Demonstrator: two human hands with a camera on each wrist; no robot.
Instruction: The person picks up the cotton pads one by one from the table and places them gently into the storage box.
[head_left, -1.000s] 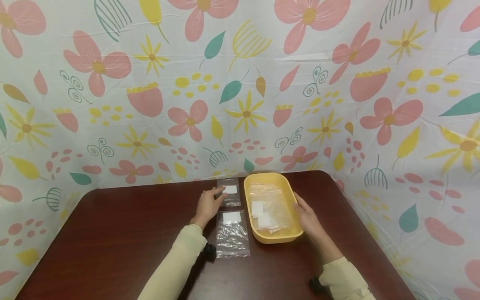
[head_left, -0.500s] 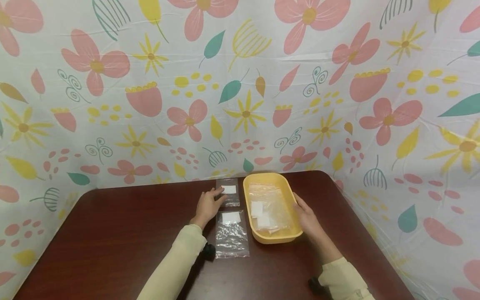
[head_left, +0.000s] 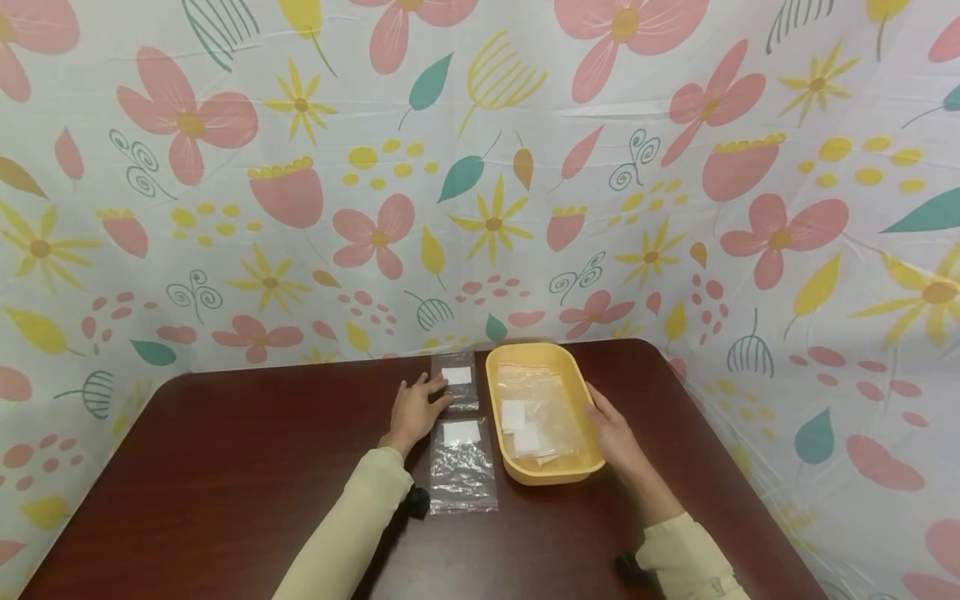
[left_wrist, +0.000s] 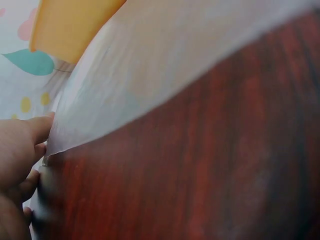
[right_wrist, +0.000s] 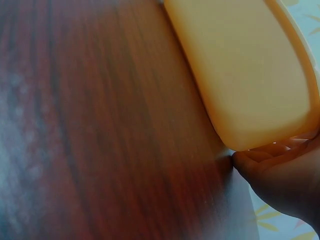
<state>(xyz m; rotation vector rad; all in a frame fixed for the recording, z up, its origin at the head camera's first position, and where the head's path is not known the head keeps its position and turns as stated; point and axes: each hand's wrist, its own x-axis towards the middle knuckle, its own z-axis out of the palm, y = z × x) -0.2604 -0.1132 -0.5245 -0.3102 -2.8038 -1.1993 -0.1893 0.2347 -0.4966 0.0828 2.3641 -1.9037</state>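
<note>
In the head view my left hand lies over the left edge of a clear zip bag with a white label, its fingertips on the bag by the label. A larger clear zip bag, also with a white label, lies flat just nearer to me. To the right stands a yellow plastic tray holding several clear bags with white labels. My right hand holds the tray's right side at the rim. In the right wrist view its fingers sit against the tray wall, partly hidden by it.
The dark reddish-brown table has rounded far corners. Right behind its far edge hangs a white cloth printed with flowers, which continues along both sides. Pale sleeves cover both forearms.
The head view has shifted very slightly. Both hands, the tray and the bags stay where they were.
</note>
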